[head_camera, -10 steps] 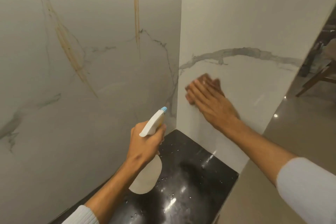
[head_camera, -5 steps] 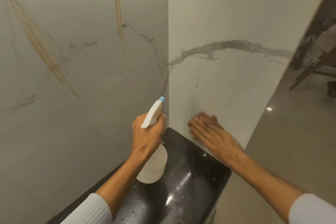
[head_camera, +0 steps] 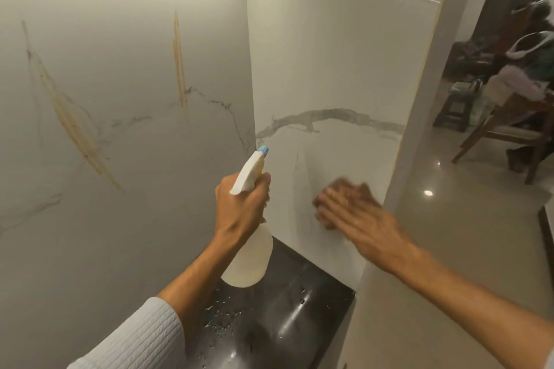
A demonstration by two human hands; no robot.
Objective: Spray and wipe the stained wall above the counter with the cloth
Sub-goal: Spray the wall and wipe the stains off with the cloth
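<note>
My left hand [head_camera: 239,207] grips a white spray bottle [head_camera: 248,257] with a blue nozzle, held upright over the black counter [head_camera: 278,314]. My right hand [head_camera: 356,219], blurred, presses flat on a brown cloth [head_camera: 319,217] against the white marble side wall [head_camera: 329,69]. Only an edge of the cloth shows under my fingers. The wall on the left [head_camera: 120,69] carries two brownish streaks, a long slanted one [head_camera: 72,123] and a short upright one [head_camera: 180,69].
Water droplets speckle the black counter near its front. Past the side wall's outer edge lies a glossy floor [head_camera: 467,234], with a wooden chair [head_camera: 506,129] and a person [head_camera: 536,51] at the far right.
My right hand with the cloth swept down the side wall to near the counter, then slid right toward the wall's outer edge. The spray bottle stayed in about the same pose.
</note>
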